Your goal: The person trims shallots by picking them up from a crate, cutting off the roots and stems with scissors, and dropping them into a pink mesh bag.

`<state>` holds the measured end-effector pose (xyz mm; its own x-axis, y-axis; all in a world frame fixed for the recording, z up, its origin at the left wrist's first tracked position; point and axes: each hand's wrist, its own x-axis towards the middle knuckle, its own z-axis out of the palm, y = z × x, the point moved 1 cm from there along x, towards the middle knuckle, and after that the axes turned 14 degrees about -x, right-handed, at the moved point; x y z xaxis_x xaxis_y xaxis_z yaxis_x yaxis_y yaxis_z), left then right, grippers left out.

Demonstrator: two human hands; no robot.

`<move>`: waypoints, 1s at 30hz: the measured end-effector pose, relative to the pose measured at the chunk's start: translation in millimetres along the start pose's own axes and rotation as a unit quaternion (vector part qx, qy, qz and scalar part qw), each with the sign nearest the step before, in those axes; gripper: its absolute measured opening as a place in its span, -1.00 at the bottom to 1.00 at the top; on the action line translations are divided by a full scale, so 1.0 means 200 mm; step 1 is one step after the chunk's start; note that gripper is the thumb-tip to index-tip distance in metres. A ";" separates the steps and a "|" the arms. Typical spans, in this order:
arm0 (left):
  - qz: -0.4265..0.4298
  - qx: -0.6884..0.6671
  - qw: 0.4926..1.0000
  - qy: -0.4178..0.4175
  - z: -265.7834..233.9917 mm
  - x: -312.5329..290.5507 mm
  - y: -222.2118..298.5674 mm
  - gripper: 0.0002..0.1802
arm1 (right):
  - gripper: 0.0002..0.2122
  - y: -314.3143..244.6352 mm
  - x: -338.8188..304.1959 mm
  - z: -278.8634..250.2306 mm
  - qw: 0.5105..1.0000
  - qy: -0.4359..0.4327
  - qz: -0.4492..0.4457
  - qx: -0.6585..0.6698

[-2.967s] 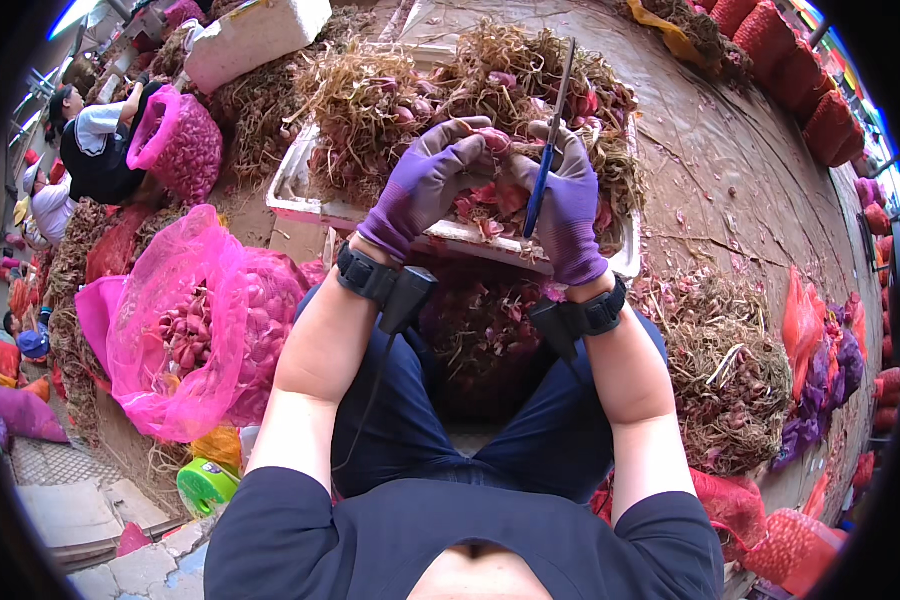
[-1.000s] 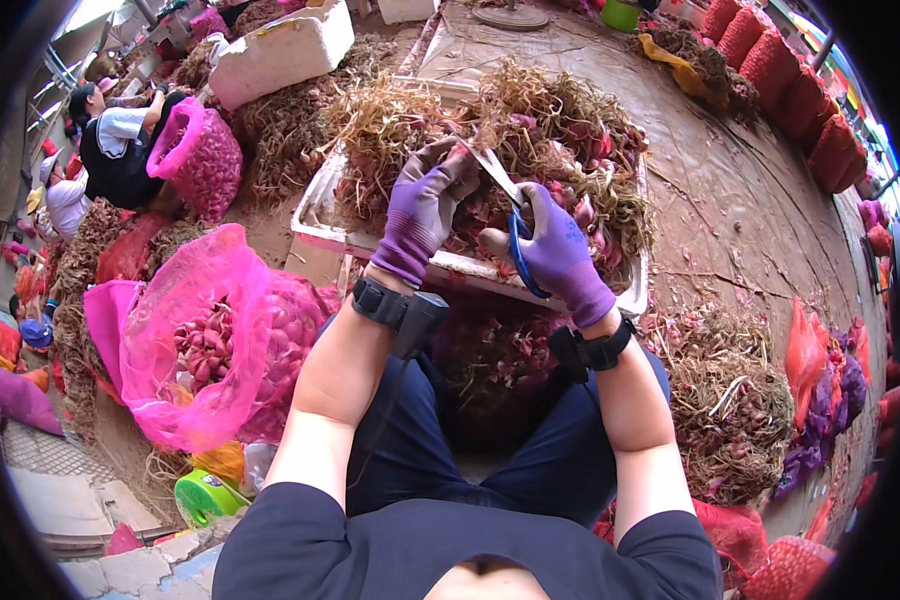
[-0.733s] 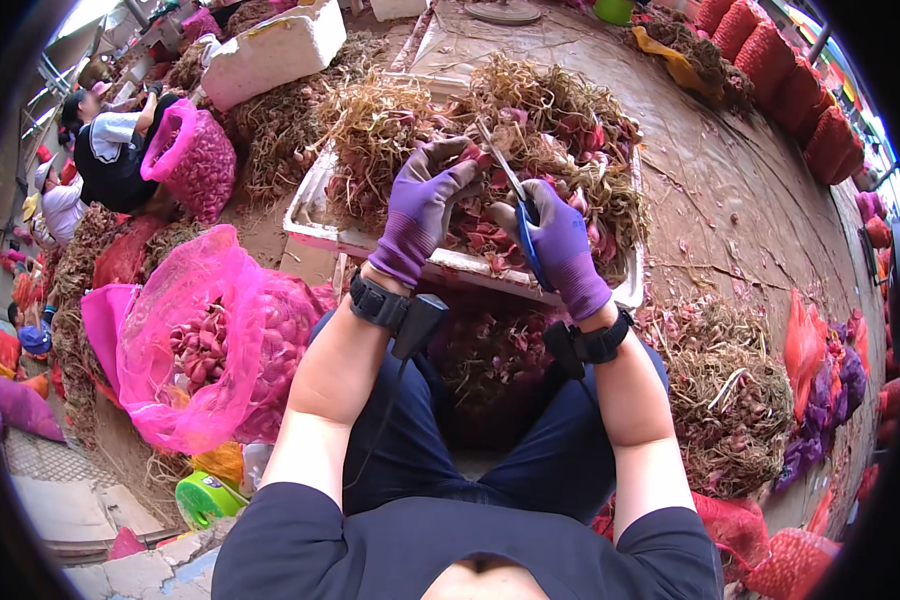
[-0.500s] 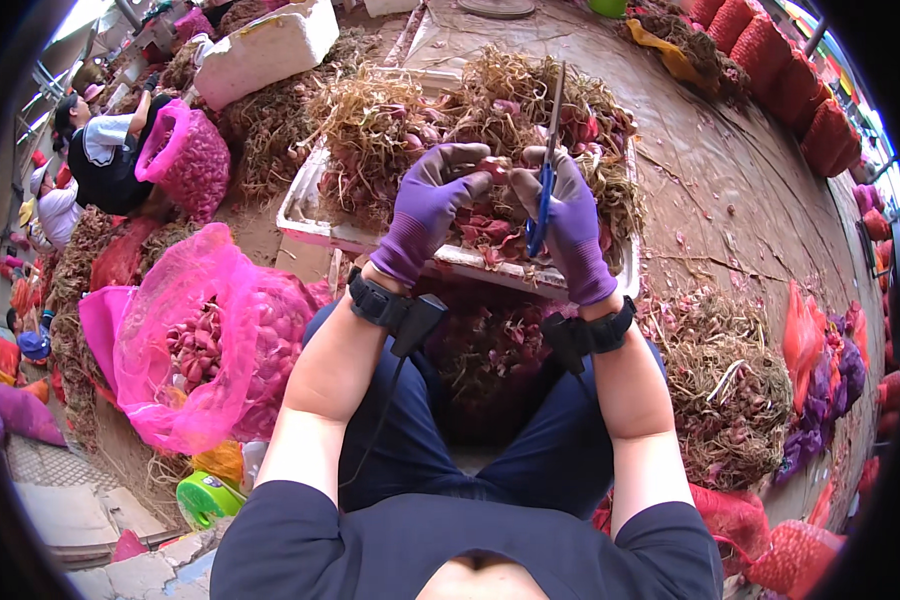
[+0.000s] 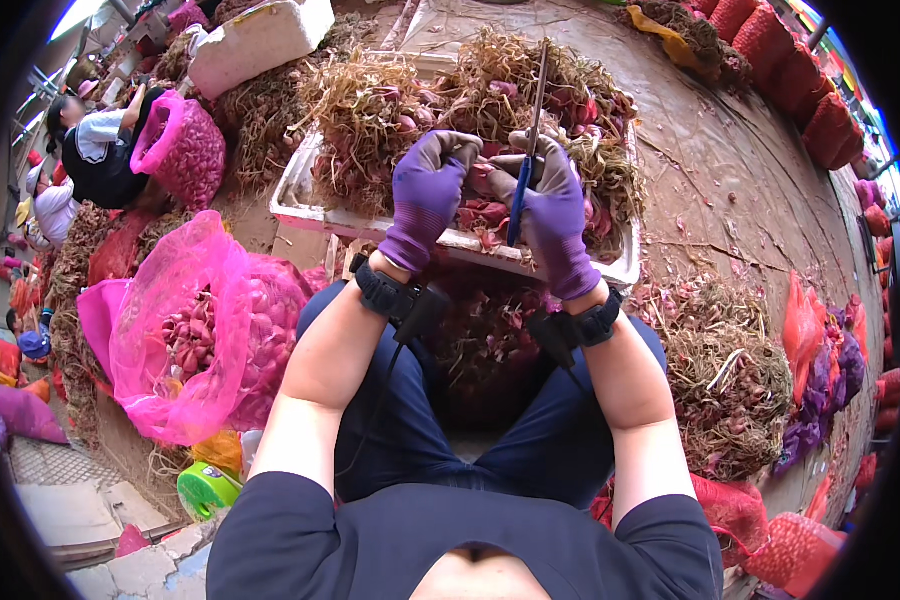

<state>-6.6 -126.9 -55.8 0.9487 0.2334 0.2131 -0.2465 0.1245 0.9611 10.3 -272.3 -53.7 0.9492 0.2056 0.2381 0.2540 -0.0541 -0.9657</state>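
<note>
Ground: brown floor (image 5: 730, 205), littered with scraps. Item: one red bulb (image 5: 481, 181), between your two hands, over the near side of a white box (image 5: 298, 192). Your right grip (image 5: 558, 205): closed on blue-handled scissors (image 5: 519, 200), blades pointing away from you. Your left grip (image 5: 428, 192): fingers curled beside the bulb; whether they hold anything, cannot tell. Box contents: heaped bulbs, dry stalks (image 5: 365, 100). At your left: pink mesh bag (image 5: 150, 340), bulbs inside. At your right: stalk heap (image 5: 725, 390).
</note>
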 end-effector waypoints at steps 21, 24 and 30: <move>0.037 0.057 0.984 -0.166 -0.02 0.00 0.01 -0.61 | -0.82 0.05 0.03 -0.04 0.989 0.079 -0.049 -0.115; -0.054 0.039 0.987 -0.147 -0.01 0.00 0.05 -0.60 | -0.79 0.03 0.03 -0.06 0.987 0.071 -0.052 -0.132; -0.082 -0.116 0.986 -0.089 -0.04 0.01 0.04 -0.58 | -0.66 0.04 0.02 -0.10 0.951 -0.040 0.169 0.255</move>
<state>-7.6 -117.3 -49.7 0.9941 0.0227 0.1061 -0.1070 0.3685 0.9234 20.1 -292.3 -58.9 0.9384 0.3350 -0.0843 -0.2059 0.3465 -0.9152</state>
